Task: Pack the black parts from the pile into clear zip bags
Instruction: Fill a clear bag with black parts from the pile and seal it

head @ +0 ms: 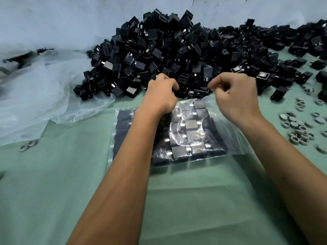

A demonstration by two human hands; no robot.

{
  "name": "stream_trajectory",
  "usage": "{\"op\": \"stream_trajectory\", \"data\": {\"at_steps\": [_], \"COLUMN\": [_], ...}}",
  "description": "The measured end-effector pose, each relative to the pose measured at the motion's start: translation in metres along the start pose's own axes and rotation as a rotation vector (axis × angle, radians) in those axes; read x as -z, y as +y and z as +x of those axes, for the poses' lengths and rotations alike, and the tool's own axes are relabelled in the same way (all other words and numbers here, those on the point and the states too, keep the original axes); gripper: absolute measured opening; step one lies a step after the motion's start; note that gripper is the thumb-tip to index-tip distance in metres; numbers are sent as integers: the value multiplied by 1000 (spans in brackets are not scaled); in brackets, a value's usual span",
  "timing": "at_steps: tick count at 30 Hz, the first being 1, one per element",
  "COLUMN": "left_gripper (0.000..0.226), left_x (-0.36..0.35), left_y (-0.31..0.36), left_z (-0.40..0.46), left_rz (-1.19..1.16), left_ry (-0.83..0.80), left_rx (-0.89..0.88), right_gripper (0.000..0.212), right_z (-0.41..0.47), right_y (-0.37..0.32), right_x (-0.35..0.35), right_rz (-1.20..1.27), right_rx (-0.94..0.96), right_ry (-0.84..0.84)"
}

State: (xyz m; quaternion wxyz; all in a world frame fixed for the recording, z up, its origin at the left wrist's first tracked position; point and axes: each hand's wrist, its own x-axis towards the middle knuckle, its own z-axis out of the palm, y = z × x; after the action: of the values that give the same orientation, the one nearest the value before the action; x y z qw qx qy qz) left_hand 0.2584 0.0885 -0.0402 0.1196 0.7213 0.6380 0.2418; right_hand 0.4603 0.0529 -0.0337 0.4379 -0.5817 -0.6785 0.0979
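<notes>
Both hands work the far mouth of the zip bag [192, 131] lying filled on the bench [194, 200]: right hand [235, 98] pinches its edge, left hand [161, 96] curls there (grip hidden), likely to seal it; the pile [159, 50] lies just beyond.

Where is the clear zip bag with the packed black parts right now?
In the head view the clear zip bag lies flat on the green table cover, centre frame, just in front of the black parts pile, under the left hand and right hand.
</notes>
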Motion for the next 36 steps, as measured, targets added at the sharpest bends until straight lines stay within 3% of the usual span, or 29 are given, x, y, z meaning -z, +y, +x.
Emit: {"op": "stream_trajectory", "data": {"at_steps": [4,7,11,14,18,23,26,30,33,36], "left_gripper": [39,46,45,46,44,31,31,46,42,32], "left_x": [17,30,42,46,43,29,12,-14,-24,-21], "left_y": [-12,-27,-46,-47,-39,-10,23,63,72,69], "left_z": [-2,-7,-10,-9,-8,-5,-10,-19,-23,-23], "left_rz": [15,-84,-145,-167,-225,-263,-287,-198,-101,-115], "left_ry": [46,38,150,211,200,109,-34,-253,-297,-281], "left_rx": [67,152,294,352,339,155,-83,-333,-414,-422], "right_gripper": [28,28,35,41,42,47,39,34,33,35], "right_z": [29,39,46,47,45,33,16,-5,-15,-15], "right_y": [-38,-60,-72,-73,-70,-27,14,57,62,62], "right_x": [-23,-50,-86,-101,-91,-18,27,61,69,70], "right_rz": [-278,-330,-432,-429,-305,-40,70,-20,92,144], "right_rx": [172,208,216,158,151,18,-120,-234,-189,-130], "right_ry": [-316,-452,-596,-608,-470,-156,-104,-279,-503,-609]}}
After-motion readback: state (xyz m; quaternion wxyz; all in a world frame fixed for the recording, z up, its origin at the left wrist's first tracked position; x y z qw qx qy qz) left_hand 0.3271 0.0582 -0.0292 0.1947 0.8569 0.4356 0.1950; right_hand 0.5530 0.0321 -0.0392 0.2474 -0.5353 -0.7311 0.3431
